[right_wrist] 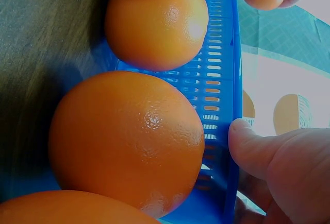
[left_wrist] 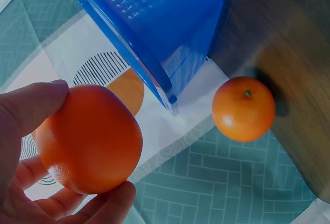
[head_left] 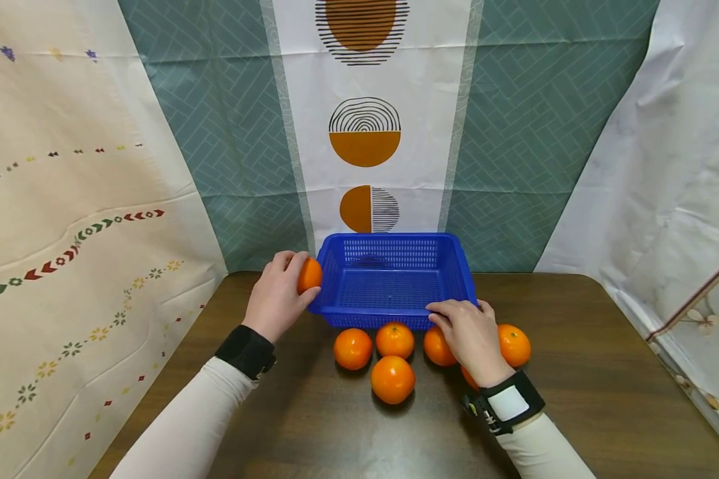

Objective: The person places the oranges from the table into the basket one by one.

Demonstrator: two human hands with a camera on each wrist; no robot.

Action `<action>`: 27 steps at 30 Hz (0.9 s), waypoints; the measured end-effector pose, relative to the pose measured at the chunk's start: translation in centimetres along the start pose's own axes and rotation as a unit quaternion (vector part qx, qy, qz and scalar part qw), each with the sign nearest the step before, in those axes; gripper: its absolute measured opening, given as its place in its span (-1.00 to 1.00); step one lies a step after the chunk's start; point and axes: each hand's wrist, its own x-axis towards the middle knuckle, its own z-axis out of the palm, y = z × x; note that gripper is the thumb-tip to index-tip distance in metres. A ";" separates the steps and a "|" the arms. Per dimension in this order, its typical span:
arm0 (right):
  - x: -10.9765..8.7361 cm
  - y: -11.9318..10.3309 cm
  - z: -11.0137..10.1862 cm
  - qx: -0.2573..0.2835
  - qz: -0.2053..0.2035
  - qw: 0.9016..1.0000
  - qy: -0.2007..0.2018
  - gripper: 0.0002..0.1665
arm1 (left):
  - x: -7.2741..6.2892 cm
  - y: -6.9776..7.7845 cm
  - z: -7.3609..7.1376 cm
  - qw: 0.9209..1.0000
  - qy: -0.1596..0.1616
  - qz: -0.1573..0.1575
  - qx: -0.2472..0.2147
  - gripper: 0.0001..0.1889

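Observation:
My left hand (head_left: pixel 277 297) holds an orange (head_left: pixel 310 274) just outside the left rim of the blue plastic basket (head_left: pixel 359 319). Thumb and fingers curl round the fruit in the left wrist view. On the basket's front right corner, my right hand (head_left: pixel 472 336) grips the rim; the right wrist view has its thumb (right_wrist: pixel 245 136) on the rim and fingers lower down, partly hidden. Several oranges lie on the table along the basket's front, among them a left one (head_left: pixel 352 349) and a nearer one (head_left: pixel 393 380). Below my right hand, another orange (head_left: pixel 439 347) is partly covered.
The brown wooden table (head_left: pixel 311 426) carries the basket near its back edge. A further orange (head_left: pixel 515 345) sits right of my right wrist. Patterned cloth (head_left: pixel 234 133) hangs behind the table, with pale cloth (head_left: pixel 665 199) along the right side.

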 end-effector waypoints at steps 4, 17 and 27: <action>0.0 0.0 0.0 -0.001 -0.002 1.000 0.000 -0.74 | 0.2 0.4 0.2 1.000 -0.007 0.002 -0.004 -0.29; 0.0 0.0 0.1 -0.002 0.001 1.000 -0.003 -0.75 | 0.5 1.6 1.7 0.999 -0.020 0.035 0.006 -0.26; -0.1 0.0 0.0 0.001 0.005 1.000 -0.007 -0.75 | 1.0 2.1 3.0 0.998 -0.032 0.055 0.013 -0.27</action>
